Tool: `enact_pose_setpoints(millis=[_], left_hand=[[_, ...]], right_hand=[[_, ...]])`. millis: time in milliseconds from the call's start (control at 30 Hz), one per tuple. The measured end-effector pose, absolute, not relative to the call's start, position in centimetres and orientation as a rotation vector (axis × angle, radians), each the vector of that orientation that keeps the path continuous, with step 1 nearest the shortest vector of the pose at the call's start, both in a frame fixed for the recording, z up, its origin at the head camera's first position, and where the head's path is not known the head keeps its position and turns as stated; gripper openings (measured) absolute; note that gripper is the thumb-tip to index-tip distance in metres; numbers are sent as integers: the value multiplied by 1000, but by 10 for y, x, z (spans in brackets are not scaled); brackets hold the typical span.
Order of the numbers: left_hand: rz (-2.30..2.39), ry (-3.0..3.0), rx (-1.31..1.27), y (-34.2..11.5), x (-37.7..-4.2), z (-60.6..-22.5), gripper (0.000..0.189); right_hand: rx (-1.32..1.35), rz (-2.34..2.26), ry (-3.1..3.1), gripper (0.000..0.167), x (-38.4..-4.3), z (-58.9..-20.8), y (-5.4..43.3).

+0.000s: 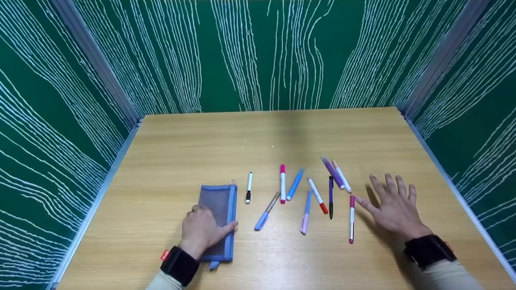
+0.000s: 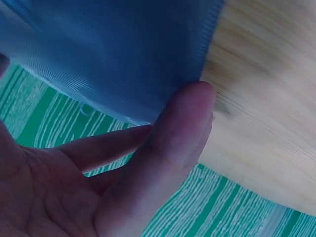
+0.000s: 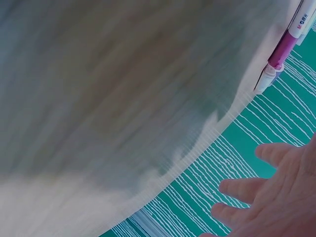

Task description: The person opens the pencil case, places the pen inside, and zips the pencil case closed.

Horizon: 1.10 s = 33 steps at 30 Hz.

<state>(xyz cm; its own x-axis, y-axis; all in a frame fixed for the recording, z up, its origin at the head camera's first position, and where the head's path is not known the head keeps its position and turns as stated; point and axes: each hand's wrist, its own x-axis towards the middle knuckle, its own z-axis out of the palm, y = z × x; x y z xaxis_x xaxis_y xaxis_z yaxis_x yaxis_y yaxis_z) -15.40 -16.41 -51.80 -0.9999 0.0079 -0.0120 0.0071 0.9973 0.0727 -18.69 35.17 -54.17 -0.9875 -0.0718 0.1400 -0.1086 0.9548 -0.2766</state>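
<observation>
A blue mesh zip pouch [image 1: 213, 195] lies on the table at the left. My left hand [image 1: 203, 229] is over it, fingers bent on its top and thumb along its right edge. In the left wrist view the thumb [image 2: 182, 128] touches the edge of the blue pouch [image 2: 123, 54]. My right hand [image 1: 397, 207] is spread over the table on the right, holding nothing. Nearest to it is a white marker with a magenta cap [image 1: 352, 217], close to the thumb tip. In the right wrist view, the fingers [image 3: 242, 190] are apart from the marker [image 3: 284, 49].
Several pens and markers lie scattered mid-table, among them a pink-capped marker [image 1: 282, 183], a blue marker [image 1: 295, 184], a red-capped marker [image 1: 317, 196], a black pen [image 1: 331, 197] and a purple marker [image 1: 332, 173]. Green, white-lined walls [image 1: 278, 52] enclose the table [image 1: 181, 149].
</observation>
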Motion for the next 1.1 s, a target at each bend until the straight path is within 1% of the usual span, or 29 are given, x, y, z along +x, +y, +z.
enact_pose_setpoints(millis=[100, 300, 433, 700, 833, 1100], left_hand=[[121, 3128, 1, -162, -152, -518, 111], [142, 3168, -39, -156, -152, -518, 117], [182, 3190, -42, -150, -153, -521, 113], [194, 3122, -32, -143, -154, -522, 113], [210, 3104, -17, -141, -154, -520, 109], [233, 3164, -4, -140, -154, -522, 96]], right_hand=[[133, 437, -2987, 93, -187, -541, 350], [134, 443, -2989, 93, -188, -540, 350], [148, 453, -2979, 93, -187, -540, 350], [161, 468, -2972, 93, -186, -541, 350], [145, 455, -2978, 93, -186, -542, 351], [156, 458, -2989, 92, -186, -540, 350]])
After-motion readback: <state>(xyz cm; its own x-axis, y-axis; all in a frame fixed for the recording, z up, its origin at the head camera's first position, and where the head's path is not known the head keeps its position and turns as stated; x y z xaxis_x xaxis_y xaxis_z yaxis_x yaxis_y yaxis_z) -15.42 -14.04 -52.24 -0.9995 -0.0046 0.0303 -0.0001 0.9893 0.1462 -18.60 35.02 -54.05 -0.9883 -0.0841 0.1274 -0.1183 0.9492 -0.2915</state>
